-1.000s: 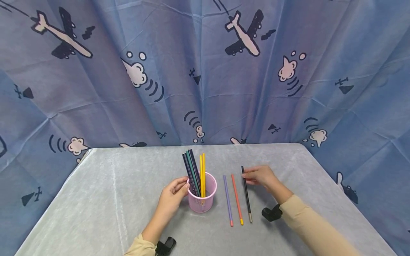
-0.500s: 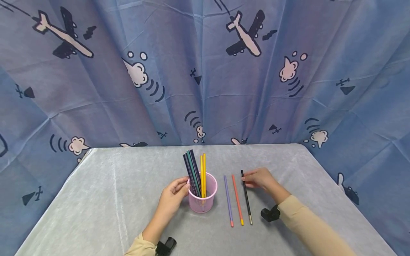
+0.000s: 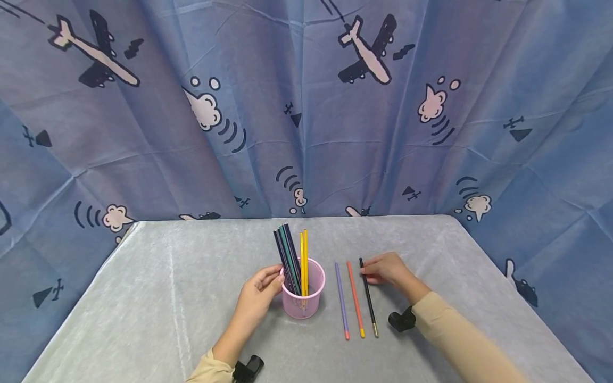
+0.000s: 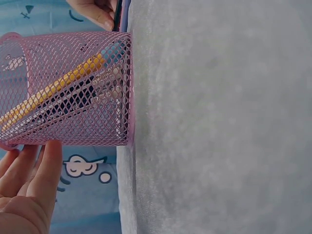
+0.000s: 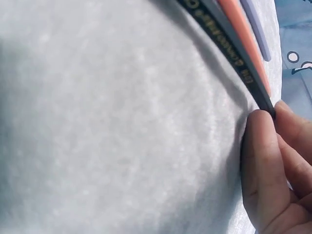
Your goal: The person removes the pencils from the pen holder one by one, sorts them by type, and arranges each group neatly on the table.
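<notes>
A pink mesh pencil cup stands upright on the table, with several dark and green pencils and two yellow pencils leaning inside. My left hand touches the cup's left side near the rim; in the left wrist view its fingers are fairly straight against the mesh wall. My right hand pinches the far end of a black pencil between thumb and fingers. Gold lettering shows on this black pencil in the right wrist view. Its silvery end points toward me, close to the table.
An orange pencil with a yellow end and a purple pencil with a pink end lie side by side between the cup and the black pencil. A blue curtain printed with planes hangs behind the grey-covered table.
My right hand has drawn the black pencil slightly toward me and left, so its far end sits nearer the orange pencil's level. The left hand and cup stay put.
</notes>
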The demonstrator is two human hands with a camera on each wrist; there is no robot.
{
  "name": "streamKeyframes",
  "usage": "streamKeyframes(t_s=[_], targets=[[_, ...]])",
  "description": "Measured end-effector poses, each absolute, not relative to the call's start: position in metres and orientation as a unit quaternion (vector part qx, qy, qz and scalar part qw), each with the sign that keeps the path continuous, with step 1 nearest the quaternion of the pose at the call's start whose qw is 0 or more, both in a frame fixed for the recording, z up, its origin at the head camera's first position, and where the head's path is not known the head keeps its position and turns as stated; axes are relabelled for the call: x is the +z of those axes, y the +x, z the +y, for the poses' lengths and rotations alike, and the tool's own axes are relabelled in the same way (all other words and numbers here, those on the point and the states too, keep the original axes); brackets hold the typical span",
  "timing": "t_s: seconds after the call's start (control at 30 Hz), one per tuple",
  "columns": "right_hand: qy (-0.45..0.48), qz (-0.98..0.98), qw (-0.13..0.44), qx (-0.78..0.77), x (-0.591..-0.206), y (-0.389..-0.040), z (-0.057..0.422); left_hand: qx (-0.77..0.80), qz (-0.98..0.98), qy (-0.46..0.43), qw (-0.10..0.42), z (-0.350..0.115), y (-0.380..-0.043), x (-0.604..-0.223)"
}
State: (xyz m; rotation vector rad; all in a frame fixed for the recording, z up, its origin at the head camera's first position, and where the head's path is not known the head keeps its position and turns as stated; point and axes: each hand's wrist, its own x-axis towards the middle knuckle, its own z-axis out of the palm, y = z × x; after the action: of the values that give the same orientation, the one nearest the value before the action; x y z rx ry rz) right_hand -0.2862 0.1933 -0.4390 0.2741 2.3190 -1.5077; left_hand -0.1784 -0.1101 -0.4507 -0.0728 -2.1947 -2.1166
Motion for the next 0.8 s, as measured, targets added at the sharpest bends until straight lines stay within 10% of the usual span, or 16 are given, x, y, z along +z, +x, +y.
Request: streamKeyframes(t_s=[0.8], targets=[[0.110,0.855,0.135,-0.489,-0.4440,-0.2877,0.1840,-0.701,-0.711,-0.024,0.047,-0.1099,-0.1787,-0.4508]])
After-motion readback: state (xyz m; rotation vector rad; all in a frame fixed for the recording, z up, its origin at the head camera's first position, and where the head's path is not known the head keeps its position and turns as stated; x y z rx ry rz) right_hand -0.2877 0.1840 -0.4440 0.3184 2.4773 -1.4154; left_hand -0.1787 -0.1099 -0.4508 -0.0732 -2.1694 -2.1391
